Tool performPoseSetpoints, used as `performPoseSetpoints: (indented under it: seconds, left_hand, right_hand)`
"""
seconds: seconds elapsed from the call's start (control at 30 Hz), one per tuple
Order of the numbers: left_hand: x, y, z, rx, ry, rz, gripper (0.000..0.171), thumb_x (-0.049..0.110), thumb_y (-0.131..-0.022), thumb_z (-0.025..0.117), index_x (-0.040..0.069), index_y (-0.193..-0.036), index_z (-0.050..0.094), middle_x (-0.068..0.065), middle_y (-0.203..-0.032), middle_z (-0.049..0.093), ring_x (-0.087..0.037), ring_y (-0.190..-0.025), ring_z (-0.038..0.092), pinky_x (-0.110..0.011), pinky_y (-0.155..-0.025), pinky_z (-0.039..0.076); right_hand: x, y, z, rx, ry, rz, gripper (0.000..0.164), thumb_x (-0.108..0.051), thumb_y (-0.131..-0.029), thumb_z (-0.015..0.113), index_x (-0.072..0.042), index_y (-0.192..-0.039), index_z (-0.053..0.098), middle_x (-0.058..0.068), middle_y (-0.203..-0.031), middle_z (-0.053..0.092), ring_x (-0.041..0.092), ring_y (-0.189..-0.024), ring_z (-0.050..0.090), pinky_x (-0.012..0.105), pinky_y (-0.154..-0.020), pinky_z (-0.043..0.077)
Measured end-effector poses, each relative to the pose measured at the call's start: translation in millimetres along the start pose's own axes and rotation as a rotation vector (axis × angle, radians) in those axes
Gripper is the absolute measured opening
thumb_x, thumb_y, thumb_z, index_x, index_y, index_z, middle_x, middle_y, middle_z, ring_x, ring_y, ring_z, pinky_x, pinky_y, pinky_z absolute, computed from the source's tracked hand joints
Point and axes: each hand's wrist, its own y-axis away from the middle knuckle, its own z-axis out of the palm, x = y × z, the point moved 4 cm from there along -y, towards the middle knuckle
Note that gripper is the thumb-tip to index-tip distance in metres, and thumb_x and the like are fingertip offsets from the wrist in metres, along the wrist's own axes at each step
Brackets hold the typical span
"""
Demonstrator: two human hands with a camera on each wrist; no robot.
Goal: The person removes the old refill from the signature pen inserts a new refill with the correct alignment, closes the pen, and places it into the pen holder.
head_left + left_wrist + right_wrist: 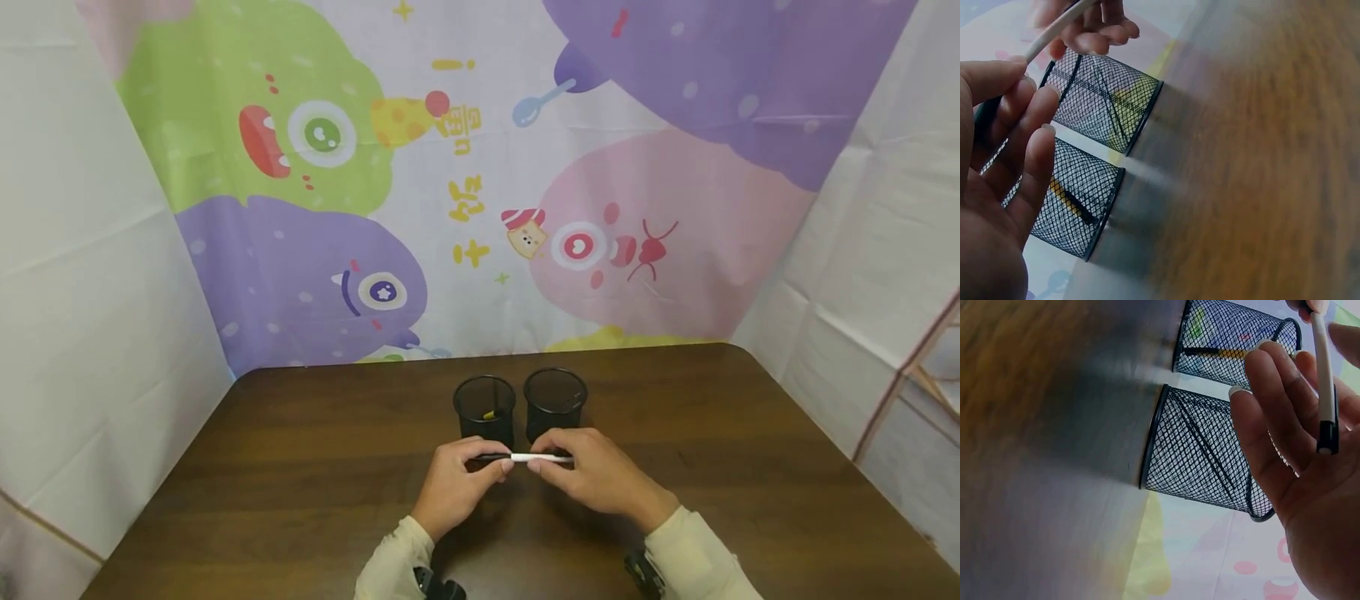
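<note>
A slim pen [531, 457] with a white barrel lies level between the two hands, in front of two black mesh pen holders. My left hand [459, 479] pinches its dark part [986, 115] between thumb and fingertips, as the left wrist view shows. My right hand [600, 477] has thumb and forefinger at the white barrel [1324, 369], holding it. That barrel ends in a black tip [1327, 439] over the right palm. The right hand's other fingers are loosely bent beside the mesh.
The left pen holder [484, 381] contains a yellow-and-black stick-shaped thing [1072, 200]. Inside the right pen holder [555, 372] stands a thin dark stick-shaped thing [1204, 440]. Both stand toward the back of a brown wooden table [315, 450]. Behind hangs a cartoon-printed curtain [480, 317].
</note>
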Motion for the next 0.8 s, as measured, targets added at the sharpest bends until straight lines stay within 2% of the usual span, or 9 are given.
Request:
performPoseSetpoints:
  seconds: [0.17, 0.33, 0.63, 0.8]
  left_hand:
    - [-1.4, 0.0, -0.2, 0.005, -0.016, -0.003, 0.011, 0.004, -0.088, 0.076, 0.003, -0.099, 0.076, -0.005, -0.087, 0.070, -0.025, -0.077, 0.070, -0.025, -0.067, 0.056]
    - [-0.5, -0.2, -0.5, 0.007, -0.043, -0.008, 0.010, 0.005, -0.088, 0.076, 0.006, -0.099, 0.076, -0.003, -0.086, 0.070, -0.018, -0.075, 0.069, -0.025, -0.065, 0.054]
    - [-2.7, -1.1, 0.5, 0.005, -0.042, -0.013, 0.013, 0.005, -0.088, 0.076, 0.000, -0.100, 0.076, -0.001, -0.086, 0.070, -0.019, -0.075, 0.069, -0.025, -0.067, 0.054]
    - [-3.7, -1.3, -0.1, 0.017, -0.039, -0.011, 0.012, 0.004, -0.088, 0.076, 0.001, -0.099, 0.076, -0.002, -0.085, 0.070, -0.021, -0.075, 0.069, -0.027, -0.067, 0.055]
  right_hand:
    - [0.1, -0.4, -0.8, -0.014, 0.025, -0.012, 0.022, -0.034, -0.103, 0.059, -0.020, -0.094, 0.074, -0.018, -0.080, 0.060, 0.003, -0.071, 0.054, 0.027, -0.065, 0.048]
    - [1.9, -0.4, -0.1, -0.016, 0.011, -0.011, 0.018, -0.031, -0.102, 0.061, -0.021, -0.092, 0.072, -0.017, -0.078, 0.059, 0.004, -0.067, 0.052, 0.026, -0.063, 0.047]
    - [1.1, -0.3, -0.5, -0.002, -0.006, -0.004, 0.006, -0.026, -0.097, 0.069, -0.021, -0.094, 0.067, -0.016, -0.079, 0.059, 0.004, -0.069, 0.054, 0.026, -0.064, 0.048]
    - [-0.7, -1.1, -0.4, 0.007, -0.030, -0.014, 0.008, -0.023, -0.095, 0.072, -0.021, -0.093, 0.065, -0.016, -0.077, 0.058, 0.004, -0.067, 0.053, 0.026, -0.061, 0.048]
